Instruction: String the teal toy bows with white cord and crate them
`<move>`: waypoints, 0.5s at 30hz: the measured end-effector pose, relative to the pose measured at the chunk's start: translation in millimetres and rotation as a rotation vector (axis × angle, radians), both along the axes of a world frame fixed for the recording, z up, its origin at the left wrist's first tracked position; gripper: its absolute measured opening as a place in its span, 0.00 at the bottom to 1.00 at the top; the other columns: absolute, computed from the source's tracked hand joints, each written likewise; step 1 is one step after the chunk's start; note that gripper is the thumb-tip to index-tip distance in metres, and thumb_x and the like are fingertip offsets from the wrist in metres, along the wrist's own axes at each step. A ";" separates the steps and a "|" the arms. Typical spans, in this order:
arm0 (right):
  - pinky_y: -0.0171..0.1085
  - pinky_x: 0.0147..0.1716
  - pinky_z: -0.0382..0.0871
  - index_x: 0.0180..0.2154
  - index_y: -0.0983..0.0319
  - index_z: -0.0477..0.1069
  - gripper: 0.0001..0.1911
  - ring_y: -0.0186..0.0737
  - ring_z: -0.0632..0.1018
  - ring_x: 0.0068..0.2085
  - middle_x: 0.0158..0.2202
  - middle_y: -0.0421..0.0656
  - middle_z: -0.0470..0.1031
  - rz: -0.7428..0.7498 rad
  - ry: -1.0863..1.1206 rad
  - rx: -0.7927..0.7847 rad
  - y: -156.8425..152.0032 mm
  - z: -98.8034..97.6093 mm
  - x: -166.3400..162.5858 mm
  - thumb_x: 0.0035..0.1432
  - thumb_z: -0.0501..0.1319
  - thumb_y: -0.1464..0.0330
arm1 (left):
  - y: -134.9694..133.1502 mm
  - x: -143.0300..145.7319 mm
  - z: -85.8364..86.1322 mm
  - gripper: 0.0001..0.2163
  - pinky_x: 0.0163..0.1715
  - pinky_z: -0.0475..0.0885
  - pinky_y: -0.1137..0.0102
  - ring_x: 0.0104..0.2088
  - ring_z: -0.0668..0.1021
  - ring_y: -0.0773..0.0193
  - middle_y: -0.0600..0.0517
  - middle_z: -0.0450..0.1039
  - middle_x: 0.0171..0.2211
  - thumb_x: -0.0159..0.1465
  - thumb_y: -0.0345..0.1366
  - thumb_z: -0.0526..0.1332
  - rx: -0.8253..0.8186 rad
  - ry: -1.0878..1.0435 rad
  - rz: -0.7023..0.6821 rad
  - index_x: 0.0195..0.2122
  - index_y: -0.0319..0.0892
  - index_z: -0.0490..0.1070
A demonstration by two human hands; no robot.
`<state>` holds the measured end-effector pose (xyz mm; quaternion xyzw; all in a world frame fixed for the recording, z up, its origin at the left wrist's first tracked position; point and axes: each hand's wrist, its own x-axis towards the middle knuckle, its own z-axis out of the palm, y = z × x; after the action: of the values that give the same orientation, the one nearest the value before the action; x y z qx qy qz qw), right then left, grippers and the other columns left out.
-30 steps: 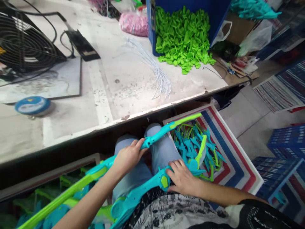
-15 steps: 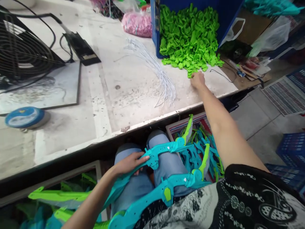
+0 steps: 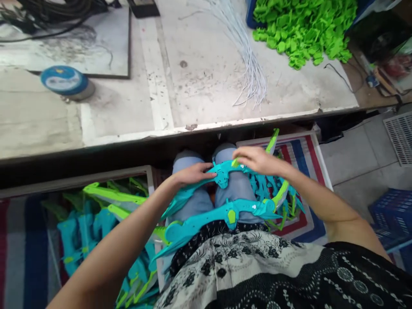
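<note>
Across my thighs lie two teal plastic toy bows with lime-green tips. My left hand (image 3: 195,173) grips the farther bow (image 3: 221,178) near its middle, thumb on top. Between the fingertips of my right hand (image 3: 257,159) is a small lime-green plastic piece (image 3: 235,162), just above that same bow and to the right of my left hand. The nearer bow (image 3: 199,223) rests against my lap, with a green hexagonal piece (image 3: 231,216) set in its middle. Part of the farther bow is hidden behind my right hand.
A heap of small green pieces (image 3: 305,30) spills from a blue bin onto the worktable (image 3: 206,86). White cords (image 3: 249,64) lie left of it. A round blue-topped container (image 3: 64,81) stands at the left. Boxes of bows flank my legs.
My right hand has come back from the green heap to the farther bow, carrying a small green piece. My left hand stays on that bow. The view has tilted downward.
</note>
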<state>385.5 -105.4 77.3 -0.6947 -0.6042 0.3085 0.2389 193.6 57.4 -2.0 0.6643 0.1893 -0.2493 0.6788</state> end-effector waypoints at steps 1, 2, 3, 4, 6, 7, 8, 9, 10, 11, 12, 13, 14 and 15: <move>0.35 0.45 0.69 0.43 0.60 0.73 0.09 0.36 0.77 0.43 0.42 0.41 0.78 0.057 0.035 -0.031 -3.2 -9.7 -18.6 0.63 0.56 0.71 | 0.3 0.2 -0.5 0.23 0.36 0.71 0.69 0.36 0.77 0.59 0.51 0.76 0.34 0.49 0.55 0.66 -0.032 -0.006 0.009 0.36 0.41 0.70; 0.36 0.47 0.69 0.44 0.60 0.73 0.10 0.38 0.77 0.45 0.44 0.42 0.77 0.082 0.049 -0.055 -4.6 -19.2 -32.0 0.62 0.57 0.72 | 0.3 0.0 -1.5 0.23 0.36 0.71 0.69 0.36 0.77 0.59 0.51 0.76 0.35 0.49 0.53 0.67 -0.080 0.003 0.024 0.37 0.41 0.70; 0.36 0.47 0.69 0.46 0.59 0.72 0.11 0.38 0.77 0.46 0.44 0.42 0.77 0.082 0.044 -0.079 -4.3 -27.7 -40.8 0.62 0.58 0.72 | 0.2 -0.5 -2.9 0.23 0.35 0.71 0.68 0.35 0.77 0.59 0.50 0.76 0.35 0.49 0.52 0.67 -0.135 0.024 0.037 0.39 0.41 0.70; 0.36 0.46 0.69 0.48 0.60 0.71 0.13 0.39 0.77 0.45 0.43 0.43 0.77 0.073 0.027 -0.105 -2.9 -34.7 -46.0 0.61 0.58 0.72 | -0.1 -1.2 -4.6 0.24 0.33 0.71 0.68 0.34 0.77 0.60 0.50 0.76 0.35 0.49 0.52 0.68 -0.188 0.045 0.049 0.39 0.40 0.69; 0.36 0.44 0.69 0.48 0.60 0.71 0.13 0.39 0.77 0.43 0.41 0.42 0.77 0.081 -0.017 -0.152 2.1 -43.5 -49.5 0.61 0.60 0.72 | -1.0 -3.3 -8.5 0.24 0.30 0.71 0.68 0.31 0.77 0.61 0.50 0.75 0.34 0.49 0.52 0.69 -0.247 0.057 0.064 0.40 0.40 0.68; 0.35 0.43 0.68 0.47 0.60 0.71 0.11 0.39 0.76 0.42 0.40 0.42 0.77 0.104 -0.035 -0.166 5.0 -45.6 -49.7 0.61 0.60 0.72 | -1.4 -4.3 -10.4 0.25 0.28 0.70 0.68 0.30 0.77 0.61 0.50 0.75 0.34 0.49 0.52 0.69 -0.254 0.050 0.070 0.40 0.40 0.68; 0.35 0.43 0.67 0.45 0.61 0.72 0.10 0.39 0.76 0.42 0.39 0.43 0.77 0.132 -0.049 -0.170 7.7 -46.8 -49.8 0.61 0.59 0.72 | -1.7 -5.2 -12.0 0.24 0.27 0.70 0.69 0.30 0.77 0.62 0.50 0.75 0.33 0.49 0.51 0.69 -0.254 0.040 0.073 0.40 0.39 0.69; 0.35 0.43 0.67 0.45 0.61 0.73 0.09 0.39 0.76 0.42 0.39 0.43 0.76 0.156 -0.064 -0.167 10.1 -47.3 -50.2 0.62 0.59 0.72 | -1.9 -5.9 -13.4 0.24 0.26 0.69 0.69 0.29 0.77 0.62 0.50 0.75 0.33 0.49 0.51 0.69 -0.252 0.029 0.076 0.40 0.39 0.69; 0.35 0.43 0.66 0.45 0.61 0.73 0.09 0.39 0.76 0.42 0.39 0.43 0.76 0.170 -0.083 -0.163 12.0 -47.7 -50.9 0.63 0.58 0.71 | -1.9 -6.5 -14.5 0.23 0.26 0.69 0.70 0.29 0.77 0.62 0.51 0.74 0.32 0.50 0.51 0.69 -0.250 0.021 0.078 0.39 0.39 0.69; 0.35 0.42 0.66 0.45 0.60 0.74 0.10 0.39 0.75 0.42 0.39 0.44 0.76 0.174 -0.106 -0.160 13.3 -48.1 -52.0 0.63 0.58 0.71 | -1.8 -6.9 -15.2 0.22 0.25 0.68 0.70 0.28 0.77 0.63 0.51 0.74 0.30 0.50 0.50 0.69 -0.247 0.014 0.079 0.38 0.39 0.69; 0.35 0.41 0.65 0.46 0.60 0.74 0.10 0.40 0.75 0.41 0.39 0.44 0.75 0.169 -0.135 -0.161 14.0 -48.8 -53.3 0.64 0.58 0.70 | -1.6 -7.3 -15.7 0.21 0.24 0.68 0.70 0.28 0.77 0.63 0.52 0.74 0.29 0.50 0.50 0.69 -0.245 0.007 0.081 0.37 0.39 0.70; 0.35 0.40 0.65 0.46 0.59 0.74 0.11 0.40 0.75 0.41 0.39 0.44 0.75 0.157 -0.165 -0.163 14.1 -49.6 -54.7 0.65 0.57 0.69 | -1.4 -7.4 -15.8 0.21 0.24 0.67 0.71 0.27 0.76 0.63 0.52 0.74 0.29 0.50 0.49 0.69 -0.245 0.001 0.084 0.37 0.39 0.70; 0.34 0.40 0.64 0.47 0.59 0.74 0.11 0.40 0.75 0.41 0.39 0.44 0.75 0.142 -0.191 -0.165 13.8 -50.7 -56.2 0.65 0.57 0.69 | -1.2 -7.5 -15.7 0.21 0.23 0.66 0.71 0.27 0.77 0.63 0.52 0.74 0.28 0.50 0.48 0.69 -0.246 -0.003 0.086 0.37 0.39 0.70; 0.34 0.39 0.63 0.48 0.58 0.73 0.11 0.40 0.75 0.41 0.39 0.44 0.75 0.123 -0.208 -0.168 13.1 -51.8 -57.6 0.65 0.58 0.68 | -1.1 -7.3 -15.4 0.21 0.23 0.66 0.71 0.27 0.77 0.63 0.52 0.74 0.28 0.50 0.48 0.70 -0.250 -0.004 0.088 0.38 0.39 0.69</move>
<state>327.9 -92.3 25.5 -0.7020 -0.6393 0.2986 0.0968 186.2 56.3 -17.3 0.5659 0.1846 -0.2395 0.7670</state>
